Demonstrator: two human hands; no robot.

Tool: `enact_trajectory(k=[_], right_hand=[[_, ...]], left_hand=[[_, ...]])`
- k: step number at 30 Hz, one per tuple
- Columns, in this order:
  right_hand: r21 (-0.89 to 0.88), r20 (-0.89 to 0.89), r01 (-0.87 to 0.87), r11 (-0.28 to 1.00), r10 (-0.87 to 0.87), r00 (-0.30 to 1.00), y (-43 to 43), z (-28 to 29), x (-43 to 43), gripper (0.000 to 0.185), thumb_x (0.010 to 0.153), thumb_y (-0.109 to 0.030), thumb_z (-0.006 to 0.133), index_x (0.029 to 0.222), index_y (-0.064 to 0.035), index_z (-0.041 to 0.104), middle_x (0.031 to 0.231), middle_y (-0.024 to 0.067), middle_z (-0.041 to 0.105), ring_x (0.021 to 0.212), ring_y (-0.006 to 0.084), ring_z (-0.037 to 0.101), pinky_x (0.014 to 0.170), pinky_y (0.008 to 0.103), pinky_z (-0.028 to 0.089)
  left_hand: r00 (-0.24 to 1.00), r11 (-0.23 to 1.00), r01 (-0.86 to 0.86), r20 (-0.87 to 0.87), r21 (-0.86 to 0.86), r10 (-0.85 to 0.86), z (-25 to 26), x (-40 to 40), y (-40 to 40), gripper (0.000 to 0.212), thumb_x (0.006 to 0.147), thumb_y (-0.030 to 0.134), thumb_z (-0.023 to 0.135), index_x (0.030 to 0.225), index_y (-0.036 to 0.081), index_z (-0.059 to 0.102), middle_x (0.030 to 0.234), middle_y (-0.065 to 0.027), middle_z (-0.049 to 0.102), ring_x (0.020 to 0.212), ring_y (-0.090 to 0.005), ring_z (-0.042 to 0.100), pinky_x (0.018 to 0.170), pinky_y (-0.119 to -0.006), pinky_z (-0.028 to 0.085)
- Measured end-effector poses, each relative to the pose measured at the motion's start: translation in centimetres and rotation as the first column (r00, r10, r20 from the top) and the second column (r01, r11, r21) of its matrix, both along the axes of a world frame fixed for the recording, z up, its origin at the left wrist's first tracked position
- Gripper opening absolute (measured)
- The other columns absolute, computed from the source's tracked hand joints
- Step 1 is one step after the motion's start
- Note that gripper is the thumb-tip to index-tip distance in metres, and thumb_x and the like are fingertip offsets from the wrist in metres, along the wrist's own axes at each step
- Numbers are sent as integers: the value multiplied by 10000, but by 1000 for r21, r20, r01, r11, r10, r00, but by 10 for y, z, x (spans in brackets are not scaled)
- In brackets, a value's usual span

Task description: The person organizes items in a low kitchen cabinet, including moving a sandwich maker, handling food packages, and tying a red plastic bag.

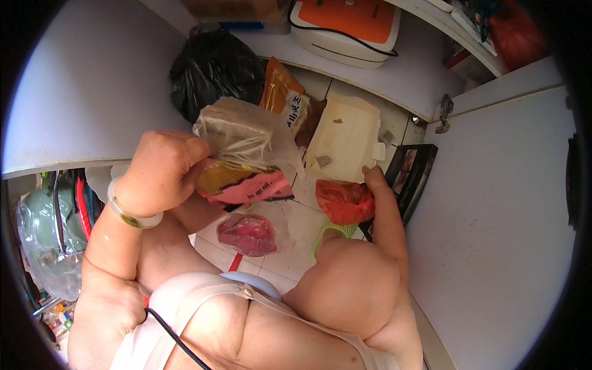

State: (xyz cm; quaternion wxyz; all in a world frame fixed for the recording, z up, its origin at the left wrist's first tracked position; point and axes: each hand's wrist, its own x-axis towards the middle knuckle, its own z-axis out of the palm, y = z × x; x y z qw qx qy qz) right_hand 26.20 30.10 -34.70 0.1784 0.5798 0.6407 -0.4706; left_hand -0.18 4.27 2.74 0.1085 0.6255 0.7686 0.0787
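My left hand (164, 171), with a bangle at its wrist, grips a clear plastic bag (236, 129) with a brownish block inside, and a pink and gold printed packet (249, 182) hangs just below it. My right hand (373, 176) is at the lower right edge of a stained cream-coloured sheet or tray (344, 134); its fingers are partly hidden. A red plastic bag (344, 201) lies beside that hand. Below the printed packet, a clear bag with something pink inside (252, 233) rests over the tiled floor.
A black plastic bag (215, 69) and an orange printed pouch (282, 92) stand by the cabinet. An orange and white appliance (347, 27) sits on its shelf. A dark flat box (411, 171) leans near the open cabinet door (499, 208). Clear bags (51, 240) are at the left.
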Motion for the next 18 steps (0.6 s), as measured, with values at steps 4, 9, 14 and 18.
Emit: enact_trajectory(k=[4, 9, 14, 18], right_hand=[[176, -152, 75, 982, -48, 987, -8, 24, 7, 439, 975, -235, 424, 1338, 10, 459, 1258, 243, 548, 1109, 368, 561, 963, 394, 432], [344, -240, 126, 931, -43, 970, -20, 29, 18, 416, 982, -233, 408, 1311, 8, 487, 1218, 256, 566, 1092, 380, 567, 942, 394, 441], [370, -446, 251, 894, -66, 893, -25, 33, 23, 408, 982, -258, 421, 1244, 34, 535, 1148, 261, 598, 1064, 381, 579, 910, 399, 452], [493, -445, 219, 842, 27, 895, -16, 36, 19, 409, 977, -278, 430, 1203, 39, 559, 1086, 268, 616, 1004, 399, 596, 874, 409, 467]], left_hand=[[998, 999, -50, -35, 14, 50, -1, -3, 0, 89, 703, 47, 654, 782, 59, 615, 669, -142, 574, 660, -353, 573, 575, -410, 454], [999, 999, -26, -35, -20, 26, 4, -4, 2, 91, 705, 44, 657, 790, 53, 626, 672, -146, 580, 665, -358, 573, 586, -416, 456], [999, 999, -34, -10, -4, 34, 7, -1, 2, 85, 708, 51, 653, 788, 51, 622, 672, -149, 579, 665, -358, 571, 587, -421, 452], [1000, 1000, -15, -11, -20, 15, 6, -2, 2, 88, 714, 58, 648, 797, 51, 621, 673, -151, 580, 666, -361, 568, 590, -427, 450]])
